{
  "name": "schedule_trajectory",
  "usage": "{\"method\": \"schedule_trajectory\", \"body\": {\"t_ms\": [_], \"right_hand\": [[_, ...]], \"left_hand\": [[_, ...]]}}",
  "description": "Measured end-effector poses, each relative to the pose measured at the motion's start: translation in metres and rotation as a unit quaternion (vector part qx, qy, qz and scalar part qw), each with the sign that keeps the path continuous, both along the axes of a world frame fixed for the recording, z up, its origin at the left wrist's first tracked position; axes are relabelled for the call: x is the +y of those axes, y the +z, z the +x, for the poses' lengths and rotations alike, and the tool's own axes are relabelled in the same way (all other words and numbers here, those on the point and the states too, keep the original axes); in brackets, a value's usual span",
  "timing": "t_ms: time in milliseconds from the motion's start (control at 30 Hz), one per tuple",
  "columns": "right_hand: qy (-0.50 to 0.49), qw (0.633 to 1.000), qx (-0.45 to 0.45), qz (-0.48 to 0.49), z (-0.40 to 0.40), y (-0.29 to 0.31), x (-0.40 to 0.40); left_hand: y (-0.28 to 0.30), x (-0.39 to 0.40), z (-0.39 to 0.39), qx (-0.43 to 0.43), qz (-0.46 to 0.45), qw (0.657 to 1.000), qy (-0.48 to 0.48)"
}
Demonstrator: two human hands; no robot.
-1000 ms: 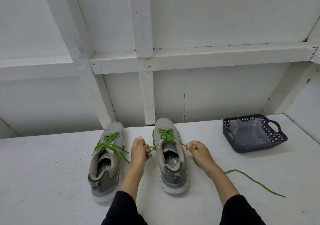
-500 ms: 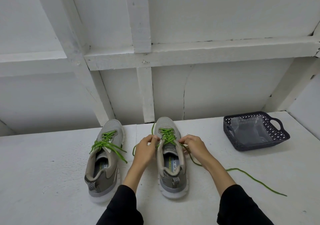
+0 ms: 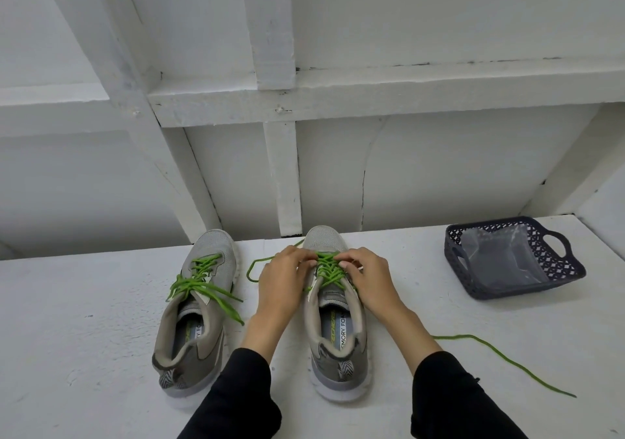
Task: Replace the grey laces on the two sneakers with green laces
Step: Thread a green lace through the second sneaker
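Observation:
Two grey sneakers stand side by side on the white surface, toes toward the wall. The left sneaker [image 3: 199, 306] carries a green lace [image 3: 199, 283] with loose ends over its side. The right sneaker [image 3: 334, 330] is threaded with a second green lace [image 3: 329, 271]. My left hand [image 3: 284, 279] and my right hand [image 3: 370, 279] both sit over its eyelets, fingers curled and pinching the lace. One free end loops left of the toe; the other trails right across the surface.
A dark blue plastic basket [image 3: 571, 269] with a clear plastic bag [image 3: 497, 259] inside stands at the right. A white framed wall rises right behind the shoes.
Both hands have moved inward from beside the right sneaker onto its laced eyelets. The lace ends have slackened on either side.

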State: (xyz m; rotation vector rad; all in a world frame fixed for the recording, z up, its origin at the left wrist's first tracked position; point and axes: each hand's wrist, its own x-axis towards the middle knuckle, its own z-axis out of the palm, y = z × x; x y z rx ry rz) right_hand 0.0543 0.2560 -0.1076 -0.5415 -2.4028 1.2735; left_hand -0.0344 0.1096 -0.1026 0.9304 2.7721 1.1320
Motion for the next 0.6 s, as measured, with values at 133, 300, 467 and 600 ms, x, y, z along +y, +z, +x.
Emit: {"method": "schedule_trajectory", "body": {"t_ms": [133,300,467,600], "right_hand": [[0.008,1.0,-0.002,0.018,-0.004,-0.003,-0.001],[0.02,0.999,0.003,0.042,-0.008,-0.007,-0.003],[0.019,0.996,0.009,0.09,-0.006,-0.013,-0.004],[0.003,0.995,0.022,0.094,-0.007,-0.013,-0.006]], "left_hand": [[-0.008,0.003,0.0,0.046,-0.002,0.999,0.008],[-0.019,0.006,-0.004,0.083,-0.034,0.996,-0.031],[-0.022,0.008,0.0,0.078,-0.005,0.996,-0.052],[-0.027,0.008,-0.002,0.085,0.014,0.996,-0.039]]}}
